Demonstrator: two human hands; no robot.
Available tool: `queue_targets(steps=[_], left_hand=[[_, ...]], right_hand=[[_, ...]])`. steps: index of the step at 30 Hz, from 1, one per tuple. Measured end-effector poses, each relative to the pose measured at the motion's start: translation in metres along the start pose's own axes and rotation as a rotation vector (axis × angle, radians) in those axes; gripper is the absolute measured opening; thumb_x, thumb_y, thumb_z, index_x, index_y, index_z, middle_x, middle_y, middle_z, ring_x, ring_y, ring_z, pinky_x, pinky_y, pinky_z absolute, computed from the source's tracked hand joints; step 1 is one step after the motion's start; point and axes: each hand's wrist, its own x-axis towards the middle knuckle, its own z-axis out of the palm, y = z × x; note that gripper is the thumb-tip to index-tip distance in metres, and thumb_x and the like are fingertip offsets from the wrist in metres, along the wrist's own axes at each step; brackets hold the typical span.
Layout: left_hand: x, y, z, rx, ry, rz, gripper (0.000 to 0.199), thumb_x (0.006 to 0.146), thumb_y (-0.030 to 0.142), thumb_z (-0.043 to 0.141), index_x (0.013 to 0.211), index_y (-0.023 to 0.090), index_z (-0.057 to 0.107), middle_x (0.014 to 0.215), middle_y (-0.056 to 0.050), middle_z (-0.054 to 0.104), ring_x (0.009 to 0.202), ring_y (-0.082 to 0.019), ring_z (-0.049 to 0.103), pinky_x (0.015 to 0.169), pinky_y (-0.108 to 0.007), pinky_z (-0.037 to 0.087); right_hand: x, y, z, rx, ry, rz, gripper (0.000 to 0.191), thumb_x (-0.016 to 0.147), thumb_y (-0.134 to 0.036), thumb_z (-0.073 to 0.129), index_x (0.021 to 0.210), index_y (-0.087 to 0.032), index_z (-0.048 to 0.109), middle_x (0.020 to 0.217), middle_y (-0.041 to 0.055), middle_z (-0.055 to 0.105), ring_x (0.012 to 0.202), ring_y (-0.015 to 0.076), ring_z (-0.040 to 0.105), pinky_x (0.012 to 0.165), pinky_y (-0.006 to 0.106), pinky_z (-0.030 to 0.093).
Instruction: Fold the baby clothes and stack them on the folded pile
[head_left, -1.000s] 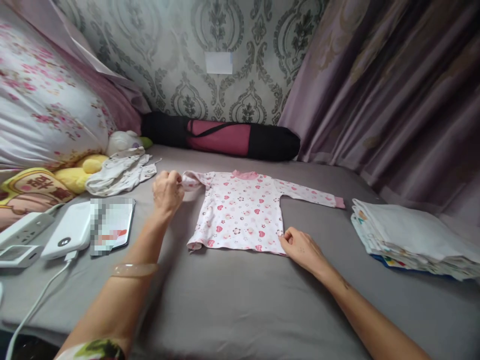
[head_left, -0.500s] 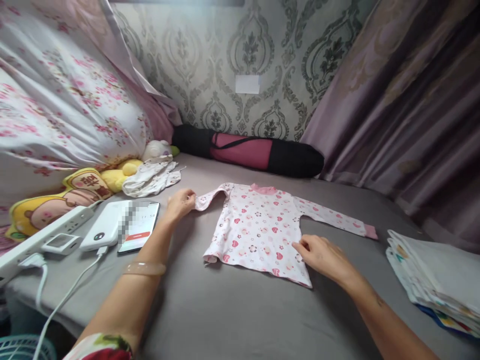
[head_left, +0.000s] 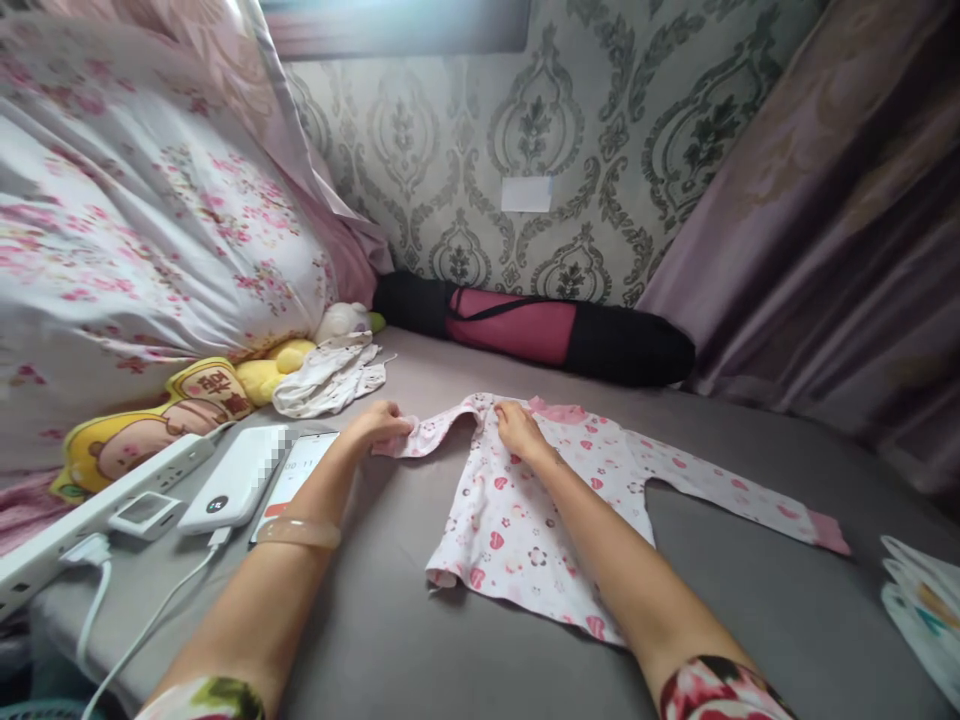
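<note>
A small white long-sleeved shirt (head_left: 540,540) with pink hearts, flowers and a pink collar lies spread on a grey sheet. My left hand (head_left: 384,425) is closed on the cuff end of its left-side sleeve, which arches up a little off the sheet. At that same sleeve's shoulder, beside the collar, my right hand (head_left: 519,432) pinches the fabric, its fingertips partly hidden. My right forearm crosses over the shirt's body and covers part of it. The other sleeve stretches out flat to the right, ending in a pink cuff (head_left: 829,532).
Left of the shirt are a phone (head_left: 289,480), a white power bank (head_left: 238,478) with a cable, and a power strip (head_left: 105,520). A crumpled white cloth (head_left: 330,375) lies by plush toys. A black-and-pink long bag (head_left: 517,325) lines the wall; folded cloths (head_left: 922,610) sit at right.
My right hand has moved from the shirt's lower right edge up to the left-side shoulder and taken hold there. My left hand still holds the sleeve end. The view has shifted.
</note>
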Motion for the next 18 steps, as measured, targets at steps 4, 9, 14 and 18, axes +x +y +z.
queue_targets(steps=[4,9,14,18], left_hand=[[0.024,-0.006,-0.024,-0.077,-0.015,-0.033,0.017,0.067,0.027,0.059,0.081,0.017,0.061,0.061,0.0,0.06,0.06,-0.017,0.061,0.052,-0.023,0.044],[0.055,-0.025,-0.042,0.021,0.169,-0.036,0.033,0.068,0.032,0.058,0.096,0.015,0.065,0.083,-0.007,0.068,0.079,-0.024,0.066,0.065,-0.028,0.05],[0.073,-0.035,-0.032,0.224,0.184,-0.01,0.035,0.078,0.028,0.051,0.108,0.015,0.065,0.108,-0.014,0.069,0.105,-0.031,0.063,0.086,-0.035,0.049],[0.082,-0.036,-0.019,0.365,0.155,-0.003,0.034,0.088,0.025,0.042,0.113,0.012,0.059,0.117,-0.019,0.065,0.112,-0.032,0.06,0.091,-0.035,0.047]], right_hand=[[0.022,-0.005,0.019,0.024,0.003,0.031,0.043,0.101,-0.02,0.023,0.121,-0.01,0.059,0.125,0.0138,0.062,0.121,0.0191,0.052,0.1,0.024,0.032],[0.019,-0.011,0.036,-0.011,-0.013,0.108,0.055,0.101,-0.037,0.022,0.144,-0.007,0.039,0.151,0.0167,0.038,0.141,0.0254,0.029,0.113,0.035,0.017],[0.011,-0.02,0.042,-0.046,-0.044,0.152,0.066,0.099,-0.051,0.019,0.154,-0.013,0.022,0.161,0.0144,0.015,0.148,0.0281,0.009,0.116,0.044,0.003],[0.011,-0.023,0.042,-0.07,-0.06,0.165,0.066,0.099,-0.052,0.019,0.154,-0.016,0.021,0.161,0.0139,0.014,0.148,0.0281,0.007,0.116,0.046,0.001]])
